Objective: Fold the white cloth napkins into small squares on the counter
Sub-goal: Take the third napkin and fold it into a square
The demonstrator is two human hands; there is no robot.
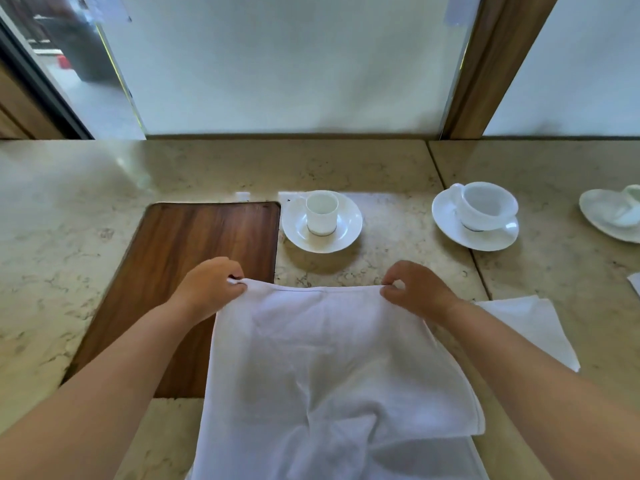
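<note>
Pinching far corners of large white cloth napkin [332,368] — left hand [211,285] on left corner, right hand [414,289] on right, fingers curled tight on hem. Napkin stretched between hands, draped toward viewer over beige marble counter [69,209] and edge of dark wooden inset board [194,258]. Folded white napkin [533,327] just right, partly under right forearm. Two white cups on saucers [322,220] [476,216] behind — well apart from cloth.

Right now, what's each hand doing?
Left hand: closed, pinching the far left corner of the napkin.
Right hand: closed, pinching the far right corner of the same napkin.
</note>
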